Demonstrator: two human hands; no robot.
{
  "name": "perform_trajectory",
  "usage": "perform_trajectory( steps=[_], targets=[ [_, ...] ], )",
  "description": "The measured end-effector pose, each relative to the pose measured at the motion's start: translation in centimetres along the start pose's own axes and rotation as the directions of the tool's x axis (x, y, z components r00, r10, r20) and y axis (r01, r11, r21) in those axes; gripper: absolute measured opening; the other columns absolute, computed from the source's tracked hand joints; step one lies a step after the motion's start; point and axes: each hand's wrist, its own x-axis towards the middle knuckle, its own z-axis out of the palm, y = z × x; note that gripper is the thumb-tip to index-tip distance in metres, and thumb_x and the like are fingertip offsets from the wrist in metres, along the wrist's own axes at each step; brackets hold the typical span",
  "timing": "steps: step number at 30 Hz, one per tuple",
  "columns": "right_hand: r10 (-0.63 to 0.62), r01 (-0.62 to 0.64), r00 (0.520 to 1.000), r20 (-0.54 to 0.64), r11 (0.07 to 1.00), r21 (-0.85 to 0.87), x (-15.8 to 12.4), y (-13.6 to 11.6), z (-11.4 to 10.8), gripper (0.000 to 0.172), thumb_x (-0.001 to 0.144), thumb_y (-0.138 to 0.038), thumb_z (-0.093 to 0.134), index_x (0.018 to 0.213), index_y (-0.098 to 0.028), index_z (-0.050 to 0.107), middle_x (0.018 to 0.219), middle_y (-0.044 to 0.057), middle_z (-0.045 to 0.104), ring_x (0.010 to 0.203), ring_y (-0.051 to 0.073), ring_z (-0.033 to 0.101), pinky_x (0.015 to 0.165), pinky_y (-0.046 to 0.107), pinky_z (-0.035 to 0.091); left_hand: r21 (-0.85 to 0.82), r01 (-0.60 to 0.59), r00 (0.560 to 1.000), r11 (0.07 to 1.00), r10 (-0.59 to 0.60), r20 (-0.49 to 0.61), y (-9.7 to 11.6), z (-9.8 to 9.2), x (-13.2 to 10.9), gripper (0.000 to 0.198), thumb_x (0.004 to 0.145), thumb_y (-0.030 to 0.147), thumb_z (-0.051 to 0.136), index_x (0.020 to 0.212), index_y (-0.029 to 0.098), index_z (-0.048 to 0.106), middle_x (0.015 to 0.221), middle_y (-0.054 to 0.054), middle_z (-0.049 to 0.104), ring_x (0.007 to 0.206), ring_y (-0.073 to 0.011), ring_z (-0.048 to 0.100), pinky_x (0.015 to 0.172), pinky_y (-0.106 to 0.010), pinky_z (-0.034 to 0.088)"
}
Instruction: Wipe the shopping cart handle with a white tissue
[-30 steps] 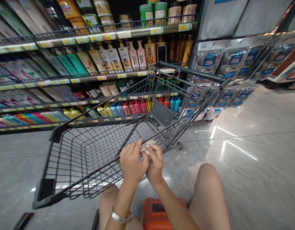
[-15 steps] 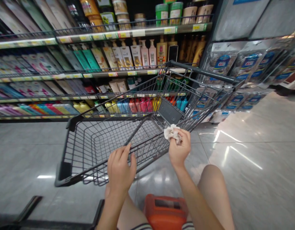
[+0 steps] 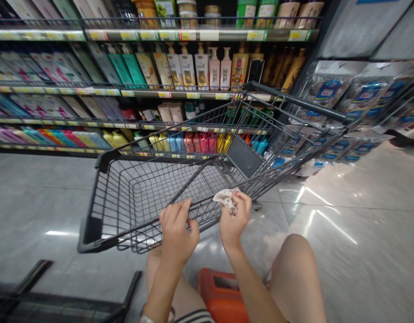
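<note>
The right hand (image 3: 234, 224) pinches a crumpled off-white cloth (image 3: 226, 197) between thumb and fingers; dark marks show on it. The cloth is located at the near top rail (image 3: 136, 229) of the shopping cart (image 3: 244, 155), overlapping the rail in view. The left hand (image 3: 178, 231) is positioned nearer the cart's front end, fingers laid over the same rail, thumb apart; whether they close around it cannot be told. The cart stands at an angle, handle (image 3: 301, 102) at upper right. Below the hands, an orange plastic object (image 3: 223, 305) sits between the knees (image 3: 296, 258). Beyond the cart, shelves (image 3: 208, 34) carry bottles (image 3: 202, 72); packets (image 3: 328, 92) hang to their right.
</note>
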Motion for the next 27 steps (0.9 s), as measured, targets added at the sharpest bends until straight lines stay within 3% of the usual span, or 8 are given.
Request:
perform_trajectory(
  steps=[4,7,11,14,17,21,27],
  targets=[
    [-0.060,0.060,0.998,0.025,0.998,0.012,-1.6,-0.4,0.6,0.030,0.080,-0.004,0.047,0.099,-0.021,0.062,0.099,0.006,0.052,0.097,0.018,0.054,0.087,0.038,0.047,-0.018,-0.004,1.000,1.000,0.004,0.008,-0.2,0.0,0.0,0.043,0.071,0.003,0.042,0.111,0.014,0.056,0.088,-0.007,0.060,0.084,-0.0220,0.053,0.079,-0.037,0.039],
    [-0.156,0.148,0.979,0.134,0.987,0.068,-3.2,-0.7,0.8,0.033,0.082,-0.004,0.045,0.102,-0.023,0.062,0.101,0.006,0.053,0.097,0.019,0.054,0.085,0.039,0.048,-0.045,0.001,1.000,0.999,-0.001,0.004,-0.4,0.0,0.0,0.043,0.072,0.003,0.040,0.109,0.014,0.057,0.088,-0.007,0.061,0.084,-0.0215,0.054,0.079,-0.036,0.039],
    [-0.269,0.220,0.900,0.342,0.959,0.176,-5.9,-1.6,1.6,0.026,0.087,-0.011,0.047,0.103,-0.023,0.062,0.100,0.006,0.058,0.096,0.019,0.053,0.084,0.037,0.050,-0.114,0.033,0.998,0.993,-0.027,0.050,-0.6,-0.2,-0.1,0.042,0.077,0.007,0.037,0.113,0.015,0.057,0.092,-0.007,0.063,0.086,-0.0211,0.054,0.080,-0.037,0.038],
    [-0.317,0.239,0.846,0.429,0.944,0.228,-6.7,-1.8,2.0,0.024,0.087,-0.010,0.047,0.101,-0.022,0.063,0.096,0.005,0.060,0.093,0.018,0.054,0.083,0.033,0.049,-0.147,0.023,0.997,0.989,-0.013,0.071,-0.8,-0.5,-0.1,0.044,0.078,0.007,0.035,0.116,0.014,0.056,0.095,-0.008,0.063,0.088,-0.0207,0.054,0.081,-0.037,0.038],
    [-0.311,0.247,0.877,0.367,0.946,0.211,-5.4,-0.7,1.3,0.033,0.080,-0.002,0.043,0.097,-0.021,0.064,0.095,0.005,0.058,0.092,0.018,0.053,0.081,0.033,0.049,-0.142,-0.021,0.998,0.990,0.029,0.054,-0.8,-0.5,-0.1,0.045,0.077,0.006,0.035,0.117,0.013,0.055,0.095,-0.008,0.062,0.088,-0.0203,0.054,0.081,-0.036,0.038],
    [-0.151,0.123,0.960,0.236,0.984,0.128,-1.9,1.8,-0.7,0.045,0.066,0.003,0.039,0.093,-0.022,0.065,0.096,0.005,0.054,0.091,0.017,0.055,0.079,0.033,0.048,-0.118,-0.031,0.998,0.993,0.036,0.044,-0.5,-0.5,0.0,0.043,0.077,0.004,0.037,0.115,0.010,0.056,0.094,-0.008,0.061,0.087,-0.0200,0.053,0.080,-0.035,0.038],
    [0.051,-0.050,0.997,0.059,0.999,-0.012,3.2,4.5,-2.7,0.035,0.062,-0.003,0.042,0.080,-0.019,0.066,0.087,0.004,0.056,0.086,0.017,0.056,0.080,0.032,0.046,-0.079,-0.012,1.000,0.997,0.013,0.015,-0.1,-0.1,0.2,0.039,0.077,0.006,0.039,0.112,0.013,0.056,0.089,-0.006,0.061,0.085,-0.0202,0.054,0.079,-0.035,0.038]
  ],
)
